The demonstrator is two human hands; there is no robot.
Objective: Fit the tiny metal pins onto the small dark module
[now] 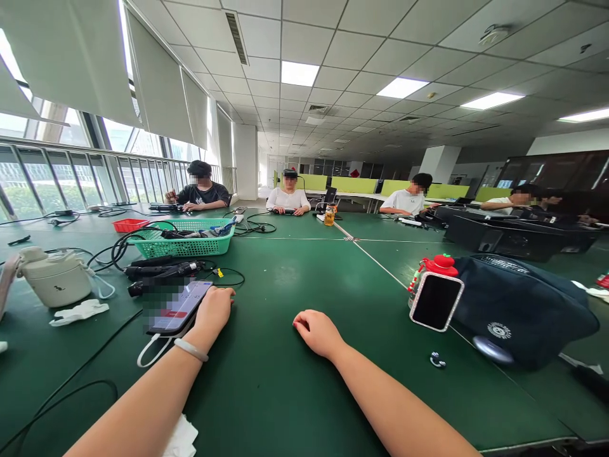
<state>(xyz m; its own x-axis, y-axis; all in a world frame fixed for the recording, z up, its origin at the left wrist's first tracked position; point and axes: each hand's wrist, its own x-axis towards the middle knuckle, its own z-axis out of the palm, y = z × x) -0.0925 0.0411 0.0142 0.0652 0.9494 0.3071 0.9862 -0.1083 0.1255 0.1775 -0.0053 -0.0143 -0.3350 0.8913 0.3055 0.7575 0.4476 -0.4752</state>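
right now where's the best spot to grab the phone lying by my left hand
Probably the phone's long right edge, coming from the right where the left hand already rests. It lies flat, screen up; a white cable hangs off its near end, and black tools crowd the far side.

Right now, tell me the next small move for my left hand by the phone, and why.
Probably close the left hand around the phone to secure it. The hand rests at the phone's right edge, apparently touching rather than gripping it, and a white cable loops from the phone's near end. The right hand lies loosely curled on the green table, holding nothing.
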